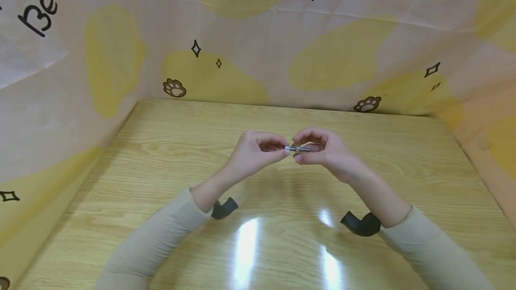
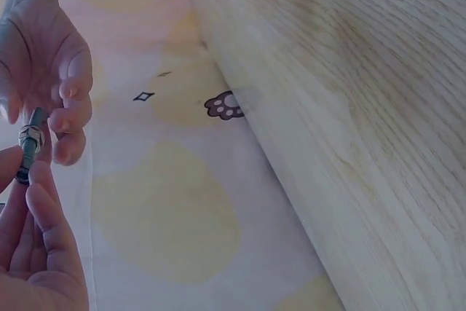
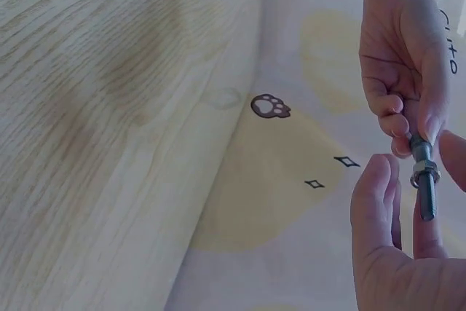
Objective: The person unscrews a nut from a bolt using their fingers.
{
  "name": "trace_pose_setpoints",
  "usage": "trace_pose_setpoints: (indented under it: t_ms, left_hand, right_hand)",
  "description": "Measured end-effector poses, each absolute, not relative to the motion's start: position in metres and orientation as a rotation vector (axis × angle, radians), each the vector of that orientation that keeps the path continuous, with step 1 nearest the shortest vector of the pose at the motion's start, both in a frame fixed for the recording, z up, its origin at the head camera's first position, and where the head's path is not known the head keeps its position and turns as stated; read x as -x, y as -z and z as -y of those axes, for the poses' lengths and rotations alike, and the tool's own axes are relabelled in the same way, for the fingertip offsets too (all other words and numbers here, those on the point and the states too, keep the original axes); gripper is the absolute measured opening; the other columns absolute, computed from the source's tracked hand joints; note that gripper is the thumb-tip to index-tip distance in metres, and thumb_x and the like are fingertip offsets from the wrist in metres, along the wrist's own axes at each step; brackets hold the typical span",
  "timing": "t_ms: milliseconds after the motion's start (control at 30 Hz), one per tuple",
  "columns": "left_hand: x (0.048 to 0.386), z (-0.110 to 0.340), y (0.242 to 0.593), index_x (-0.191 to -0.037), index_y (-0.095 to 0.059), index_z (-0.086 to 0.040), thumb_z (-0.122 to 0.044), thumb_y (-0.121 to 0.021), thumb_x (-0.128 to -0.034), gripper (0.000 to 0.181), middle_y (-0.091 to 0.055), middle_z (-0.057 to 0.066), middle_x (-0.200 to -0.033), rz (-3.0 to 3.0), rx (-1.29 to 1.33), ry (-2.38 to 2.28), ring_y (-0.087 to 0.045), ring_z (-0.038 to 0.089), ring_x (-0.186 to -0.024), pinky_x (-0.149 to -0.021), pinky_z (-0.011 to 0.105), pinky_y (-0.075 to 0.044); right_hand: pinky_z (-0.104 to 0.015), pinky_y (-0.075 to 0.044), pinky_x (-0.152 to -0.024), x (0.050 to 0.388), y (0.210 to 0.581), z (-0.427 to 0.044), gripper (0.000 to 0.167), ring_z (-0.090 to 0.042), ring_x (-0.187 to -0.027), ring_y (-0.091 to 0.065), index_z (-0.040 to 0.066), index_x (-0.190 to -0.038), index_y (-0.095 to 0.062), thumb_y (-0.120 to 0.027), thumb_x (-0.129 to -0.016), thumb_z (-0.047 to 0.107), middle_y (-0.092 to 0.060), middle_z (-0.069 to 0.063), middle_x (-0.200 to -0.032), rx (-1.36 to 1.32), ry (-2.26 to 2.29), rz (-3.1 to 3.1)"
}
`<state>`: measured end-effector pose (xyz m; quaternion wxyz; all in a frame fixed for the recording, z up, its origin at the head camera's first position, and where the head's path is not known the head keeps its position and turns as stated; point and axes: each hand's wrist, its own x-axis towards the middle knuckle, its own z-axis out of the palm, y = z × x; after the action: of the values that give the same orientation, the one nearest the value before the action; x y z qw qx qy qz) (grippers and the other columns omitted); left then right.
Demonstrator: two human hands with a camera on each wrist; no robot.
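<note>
My left hand [image 1: 255, 155] pinches one end of a metal bolt [image 1: 307, 149] between thumb and fingertips, above the table. A nut [image 1: 297, 149] sits partway along the shank; the right wrist view shows a washer-like ring [image 3: 425, 173] at it. The bolt's threaded end [image 3: 428, 205] points toward my right hand [image 1: 332, 155]. The thumb and fingers of that hand are spread around the bolt and nut without a visible grip; whether one finger touches the shank, I cannot tell. In the left wrist view, my left hand [image 2: 36, 274] is below and my right hand [image 2: 52, 71] above.
Below the hands lies a wooden table [image 1: 181, 147] with bright reflections near its front. Patterned cloth [image 1: 242, 35] stands behind it and at both sides. Black curved pieces are at the left wrist [image 1: 225, 208] and right wrist [image 1: 361, 224].
</note>
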<state>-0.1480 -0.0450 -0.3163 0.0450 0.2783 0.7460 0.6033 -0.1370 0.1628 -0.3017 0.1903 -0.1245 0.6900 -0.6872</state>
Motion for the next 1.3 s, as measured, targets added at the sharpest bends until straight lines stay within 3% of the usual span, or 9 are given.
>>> trace_pose_setpoints:
  t_ms: [200,300,533,733,833,1067,1300]
  left_hand:
    - [0.1483,0.0450,0.3168,-0.092,-0.071,-0.003,-0.010,-0.070,-0.0830,0.012,-0.069,0.002,-0.085,-2.294,-0.830,-1.819,-0.064,0.014,-0.075,-0.071,0.028,-0.056]
    - [0.1486,0.0441,0.3164,-0.093,-0.071,-0.002,-0.011,-0.070,-0.0832,0.013,-0.070,0.003,-0.086,-2.291,-0.840,-1.814,-0.065,0.014,-0.076,-0.071,0.028,-0.056]
    - [0.1480,0.0442,0.3165,-0.093,-0.071,-0.002,-0.011,-0.071,-0.0826,0.013,-0.069,0.004,-0.085,-2.291,-0.846,-1.819,-0.064,0.014,-0.074,-0.070,0.028,-0.055]
    - [0.1472,0.0434,0.3178,-0.092,-0.071,-0.003,-0.010,-0.070,-0.0832,0.012,-0.069,0.002,-0.086,-2.290,-0.847,-1.850,-0.064,0.015,-0.075,-0.069,0.029,-0.056]
    - [0.1469,0.0430,0.3187,-0.092,-0.071,-0.003,-0.010,-0.070,-0.0833,0.011,-0.070,0.002,-0.086,-2.280,-0.846,-1.863,-0.065,0.014,-0.075,-0.070,0.029,-0.056]
    - [0.1461,0.0436,0.3186,-0.092,-0.071,-0.003,-0.009,-0.070,-0.0830,0.011,-0.070,0.002,-0.086,-2.269,-0.855,-1.876,-0.065,0.015,-0.074,-0.070,0.030,-0.056]
    - [0.1455,0.0439,0.3167,-0.092,-0.071,-0.003,-0.008,-0.071,-0.0825,0.011,-0.069,0.004,-0.086,-2.294,-0.837,-1.867,-0.064,0.015,-0.074,-0.069,0.029,-0.056]
  right_hand:
    - [-0.030,-0.056,-0.075,0.1356,0.3021,-0.1610,0.011,-0.017,-0.076,-0.065,0.000,-0.100,-0.057,-0.056,-0.091,0.006,-0.063,-0.006,-0.089,0.254,1.965,-1.907]
    - [-0.029,-0.055,-0.075,0.1362,0.3027,-0.1622,0.006,-0.015,-0.074,-0.065,0.001,-0.095,-0.060,-0.057,-0.090,0.002,-0.064,-0.006,-0.085,0.258,1.994,-1.876]
    - [-0.027,-0.053,-0.079,0.1368,0.3040,-0.1643,0.022,-0.014,-0.081,-0.064,0.009,-0.093,-0.062,-0.064,-0.080,-0.009,-0.061,-0.003,-0.091,0.297,2.012,-1.872]
    - [-0.028,-0.055,-0.075,0.1370,0.3026,-0.1620,0.010,-0.015,-0.075,-0.066,0.009,-0.094,-0.063,-0.057,-0.090,0.002,-0.064,-0.006,-0.087,0.220,2.032,-1.809]
    - [-0.026,-0.056,-0.071,0.1375,0.3025,-0.1610,0.014,-0.014,-0.071,-0.066,0.008,-0.087,-0.065,-0.054,-0.092,0.001,-0.066,-0.005,-0.081,0.190,2.067,-1.750]
    - [-0.026,-0.053,-0.079,0.1380,0.3038,-0.1637,0.023,-0.014,-0.082,-0.065,0.012,-0.089,-0.066,-0.063,-0.081,-0.010,-0.066,-0.002,-0.088,0.272,2.065,-1.815]
    - [-0.027,-0.056,-0.072,0.1366,0.2997,-0.1609,0.009,-0.015,-0.071,-0.067,0.008,-0.089,-0.064,-0.056,-0.092,0.006,-0.066,-0.005,-0.081,0.174,2.068,-1.771]
